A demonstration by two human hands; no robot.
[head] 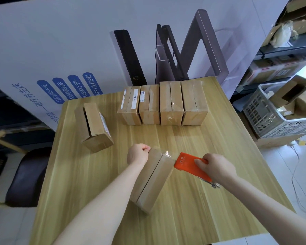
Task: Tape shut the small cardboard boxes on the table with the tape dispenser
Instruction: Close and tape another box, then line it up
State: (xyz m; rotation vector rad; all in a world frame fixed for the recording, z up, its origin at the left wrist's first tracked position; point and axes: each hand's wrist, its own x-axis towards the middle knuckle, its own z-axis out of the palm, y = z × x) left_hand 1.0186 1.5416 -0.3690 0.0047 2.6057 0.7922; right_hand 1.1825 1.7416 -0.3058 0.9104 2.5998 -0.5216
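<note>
A small cardboard box (153, 179) lies near the middle of the wooden table (184, 218), its top flaps meeting along a dark seam. My left hand (139, 153) grips the box's far end with curled fingers. My right hand (215, 167) holds the orange tape dispenser (191, 166), whose front edge touches the box's far right corner, where clear tape shines. Another box (94, 126) with its flaps apart stands at the left. Several boxes (163, 103) stand in a row at the back of the table.
A large white printed carton (51, 50) stands upright behind the table. A grey plastic basket (276, 110) with cardboard scraps sits on the right, shelves (286, 50) behind it. A dark chair seat (26, 175) is at the left. A cable (295, 174) trails on the floor.
</note>
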